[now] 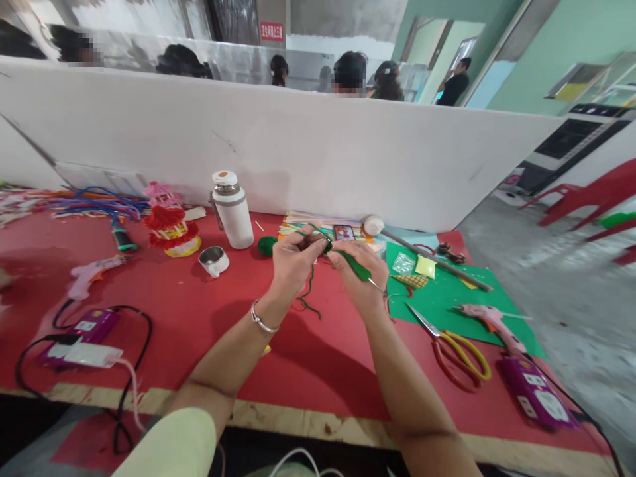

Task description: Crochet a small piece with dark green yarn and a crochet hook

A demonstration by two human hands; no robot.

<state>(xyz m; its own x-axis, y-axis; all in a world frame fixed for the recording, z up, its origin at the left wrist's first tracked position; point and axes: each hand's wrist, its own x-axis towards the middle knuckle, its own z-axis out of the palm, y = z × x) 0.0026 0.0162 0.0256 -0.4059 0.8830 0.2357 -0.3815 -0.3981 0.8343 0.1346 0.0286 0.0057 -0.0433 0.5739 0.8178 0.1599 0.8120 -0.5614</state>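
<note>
My right hand [366, 277] is closed around the green handle of a crochet hook [358, 268], whose thin metal end pokes out toward the lower right. In my left hand [293, 265], the fingers pinch dark green yarn [311, 281] close to the hook's other tip. The small worked piece between my fingertips is mostly hidden. A strand runs over the left fingers, and a loose tail hangs down to the red tabletop. Just left of that hand lies the ball of green yarn [267, 246].
A white thermos [233, 212] and metal cup [213, 261] stand left, near a red and pink craft model [171, 228]. Scissors [450, 351], a glue gun [491, 321] and a purple power strip [534, 391] lie right, by a green sheet [397, 305]. A white partition [298, 139] rises behind.
</note>
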